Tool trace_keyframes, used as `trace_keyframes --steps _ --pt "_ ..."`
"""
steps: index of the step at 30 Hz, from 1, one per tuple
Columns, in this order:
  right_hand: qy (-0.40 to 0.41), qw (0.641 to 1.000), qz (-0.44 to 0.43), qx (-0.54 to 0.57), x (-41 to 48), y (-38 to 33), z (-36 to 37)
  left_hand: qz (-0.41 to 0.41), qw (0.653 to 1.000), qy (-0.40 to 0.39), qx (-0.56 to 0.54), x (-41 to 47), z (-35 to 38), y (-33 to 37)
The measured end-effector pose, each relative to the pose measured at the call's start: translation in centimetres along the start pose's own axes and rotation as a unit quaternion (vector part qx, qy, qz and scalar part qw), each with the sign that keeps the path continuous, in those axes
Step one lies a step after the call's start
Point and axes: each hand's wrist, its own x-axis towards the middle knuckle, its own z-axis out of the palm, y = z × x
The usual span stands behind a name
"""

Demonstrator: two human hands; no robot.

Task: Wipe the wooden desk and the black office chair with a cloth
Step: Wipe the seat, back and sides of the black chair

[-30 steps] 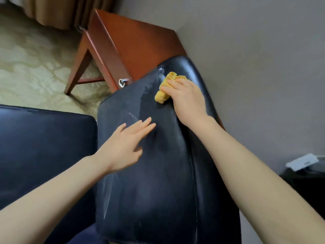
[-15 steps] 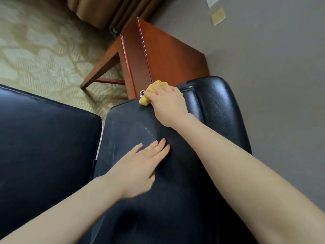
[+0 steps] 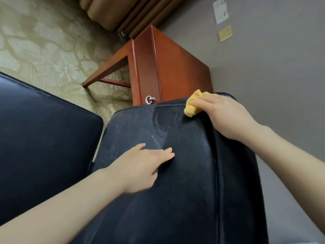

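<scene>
The black office chair's backrest (image 3: 184, 173) fills the lower middle, with damp wipe streaks near its top edge. My right hand (image 3: 226, 115) holds a bunched yellow cloth (image 3: 193, 105) against the backrest's top right corner. My left hand (image 3: 142, 164) lies flat on the front of the backrest, fingers straight. The black seat cushion (image 3: 44, 138) is at the left. The reddish wooden desk (image 3: 168, 67) stands just beyond the chair, against the wall, with a metal ring pull (image 3: 149, 100) on its drawer front.
Patterned beige carpet (image 3: 44, 50) covers the floor at the upper left. Brown curtains (image 3: 119, 13) hang behind the desk. The grey wall (image 3: 272, 76) at the right carries a white socket plate (image 3: 221, 10) and a yellow note (image 3: 225, 33).
My right hand slid the cloth left along the backrest's top edge, then back to the right corner. My left hand stayed flat on the backrest. The view tilted upward.
</scene>
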Motion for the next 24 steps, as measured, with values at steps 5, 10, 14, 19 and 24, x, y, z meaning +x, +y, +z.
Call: trace_keyframes --steps 5,10,14,19,24 --pt "-0.054 0.989 0.136 -0.022 6.0 -0.1 1.4 0.006 1.000 -0.007 0.006 0.5 -0.7 -0.2" --pt "-0.173 0.974 0.135 0.063 12.2 -2.5 3.0 0.018 1.000 -0.006 -0.016 0.1 0.0 -1.1" --pt "-0.229 0.962 0.130 0.077 15.5 -3.9 4.8 0.021 1.000 -0.003 -0.021 -0.1 1.2 -1.3" --pt "-0.167 0.977 0.067 0.111 15.2 -5.7 5.9 0.022 0.999 0.002 -0.026 -0.1 1.8 -1.5" --pt "-0.051 0.998 -0.006 0.020 11.3 -6.7 5.4 0.011 1.000 0.023 -0.018 -0.2 1.4 -1.0"
